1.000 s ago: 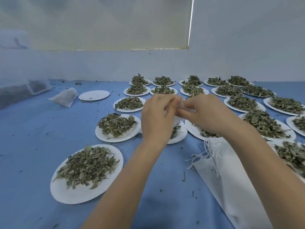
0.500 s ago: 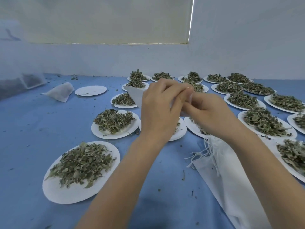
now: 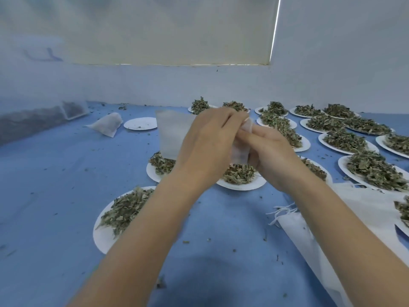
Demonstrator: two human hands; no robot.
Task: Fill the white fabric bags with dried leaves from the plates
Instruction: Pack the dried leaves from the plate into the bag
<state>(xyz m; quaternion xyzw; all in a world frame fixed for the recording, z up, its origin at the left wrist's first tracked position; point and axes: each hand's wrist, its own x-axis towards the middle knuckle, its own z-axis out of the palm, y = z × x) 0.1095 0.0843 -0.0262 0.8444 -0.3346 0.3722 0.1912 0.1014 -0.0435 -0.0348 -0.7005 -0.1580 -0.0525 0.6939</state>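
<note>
White fabric bag (image 3: 171, 135) pinched at its mouth by both hands, left (image 3: 204, 147) and right (image 3: 271, 151), above the leaf plate (image 3: 241, 180); opening step, next spread mouth, scoop leaves.

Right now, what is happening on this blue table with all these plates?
A person holds one white fabric bag up in both hands, the left hand and right hand pinching its top edge, apparently to open it. It looks empty. Paper plates of dried leaves cover the blue table. One filled bag lies far left beside an emptied plate. A stack of unused bags lies at the right.
</note>
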